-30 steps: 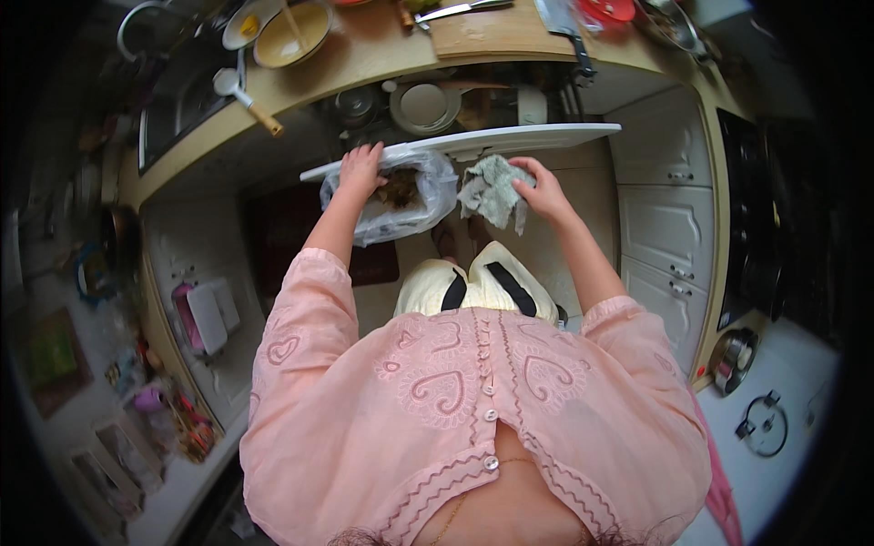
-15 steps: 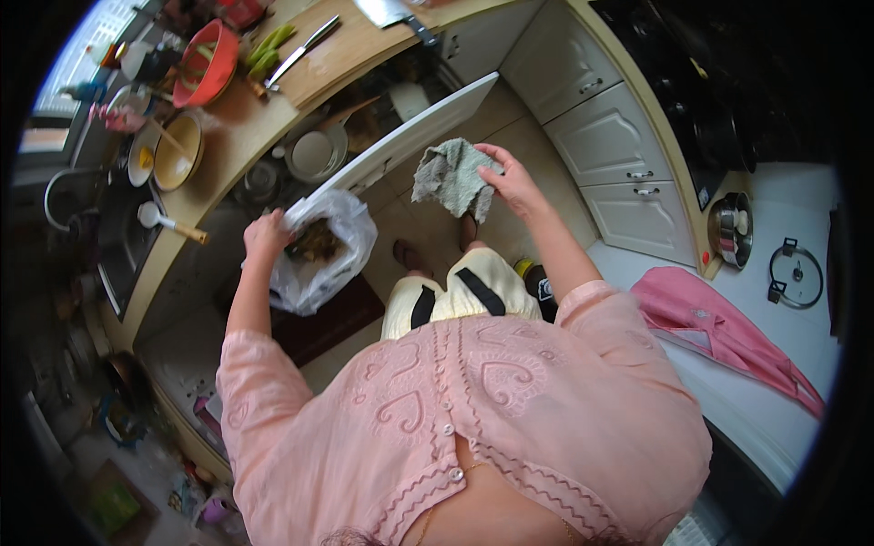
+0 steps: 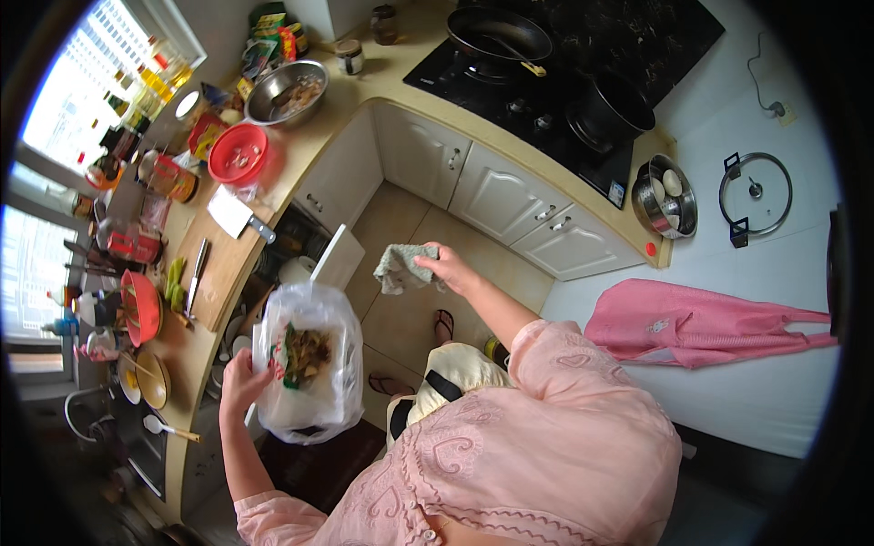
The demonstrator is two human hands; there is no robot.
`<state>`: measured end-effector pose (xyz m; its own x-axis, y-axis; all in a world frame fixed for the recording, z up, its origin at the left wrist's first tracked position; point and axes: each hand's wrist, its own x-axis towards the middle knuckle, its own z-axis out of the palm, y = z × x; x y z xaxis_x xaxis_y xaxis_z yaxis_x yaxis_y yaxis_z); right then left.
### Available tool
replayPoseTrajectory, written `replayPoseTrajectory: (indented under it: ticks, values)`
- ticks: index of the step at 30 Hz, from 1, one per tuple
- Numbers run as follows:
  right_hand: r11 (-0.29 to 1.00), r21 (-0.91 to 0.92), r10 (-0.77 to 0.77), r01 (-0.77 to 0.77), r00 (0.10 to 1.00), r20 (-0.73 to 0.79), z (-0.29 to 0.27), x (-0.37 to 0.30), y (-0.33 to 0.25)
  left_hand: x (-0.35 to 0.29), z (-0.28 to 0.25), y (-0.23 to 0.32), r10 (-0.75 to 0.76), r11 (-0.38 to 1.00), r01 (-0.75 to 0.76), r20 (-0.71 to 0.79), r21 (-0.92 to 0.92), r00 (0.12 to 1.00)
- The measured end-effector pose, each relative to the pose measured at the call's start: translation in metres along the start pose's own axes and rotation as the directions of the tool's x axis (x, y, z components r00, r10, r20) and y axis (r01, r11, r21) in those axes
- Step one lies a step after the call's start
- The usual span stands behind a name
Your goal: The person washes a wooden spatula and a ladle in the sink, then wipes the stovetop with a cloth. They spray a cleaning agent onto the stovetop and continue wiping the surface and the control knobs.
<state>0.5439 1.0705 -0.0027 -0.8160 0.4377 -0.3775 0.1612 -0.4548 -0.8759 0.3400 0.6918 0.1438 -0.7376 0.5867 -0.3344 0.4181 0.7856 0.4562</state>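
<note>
A white plastic bag (image 3: pixel 335 414), its mouth wide, hangs at the inner side of an open cabinet door (image 3: pixel 339 258). Brownish and green food scraps (image 3: pixel 308 357) lie in it. The fingers of my left hand (image 3: pixel 244 380) are closed round the bag's left rim; whether they also touch the door cannot be made out. Right of the bag and over the tiled floor, my right hand (image 3: pixel 448 267) pinches a crumpled grey-green cloth (image 3: pixel 401 267), which droops from the fingers.
On the left counter, a cutting board (image 3: pixel 214 291) holds a cleaver (image 3: pixel 238 217), a knife (image 3: pixel 197 278) and green vegetable pieces (image 3: pixel 174 284). Red bowls and a steel bowl (image 3: pixel 288 93) stand near it. Pans rest on the black hob (image 3: pixel 546 105). A pink apron (image 3: pixel 674 323) lies at right.
The view has swung toward the right, bringing the hob into sight. The bag's mouth and scraps show more fully. Both hands keep their holds on the bag and the cloth.
</note>
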Motion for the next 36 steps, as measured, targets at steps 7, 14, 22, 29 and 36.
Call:
replayPoseTrajectory:
  ticks: [7, 14, 22, 29, 36]
  values:
    - [0.988, -0.024, -0.151, 0.15, 0.966, -0.207, -0.104, 0.004, -0.049, 0.099, 0.039, 0.139, 0.054, 0.75, -0.004, 0.055, -0.662, 0.997]
    - [0.961, 0.273, 0.067, 0.043, 0.922, -0.381, -0.191, -0.025, -0.051, 0.199, 0.109, 0.229, 0.048, 0.622, 0.177, 0.263, -0.763, 0.964]
    - [0.855, 0.516, 0.223, -0.055, 0.937, -0.27, -0.191, -0.043, -0.11, 0.283, 0.172, 0.258, -0.026, 0.257, 0.447, 0.456, -0.857, 0.89]
    - [0.972, 0.221, 0.047, 0.078, 0.86, -0.508, -0.202, 0.033, -0.112, 0.325, 0.19, 0.276, 0.128, 0.234, 0.533, 0.569, -0.813, 0.812]
    - [0.869, -0.479, -0.322, -0.123, 0.593, -0.738, -0.212, 0.062, -0.167, 0.347, 0.196, 0.281, 0.019, 0.313, 0.632, 0.67, -0.709, 0.742]
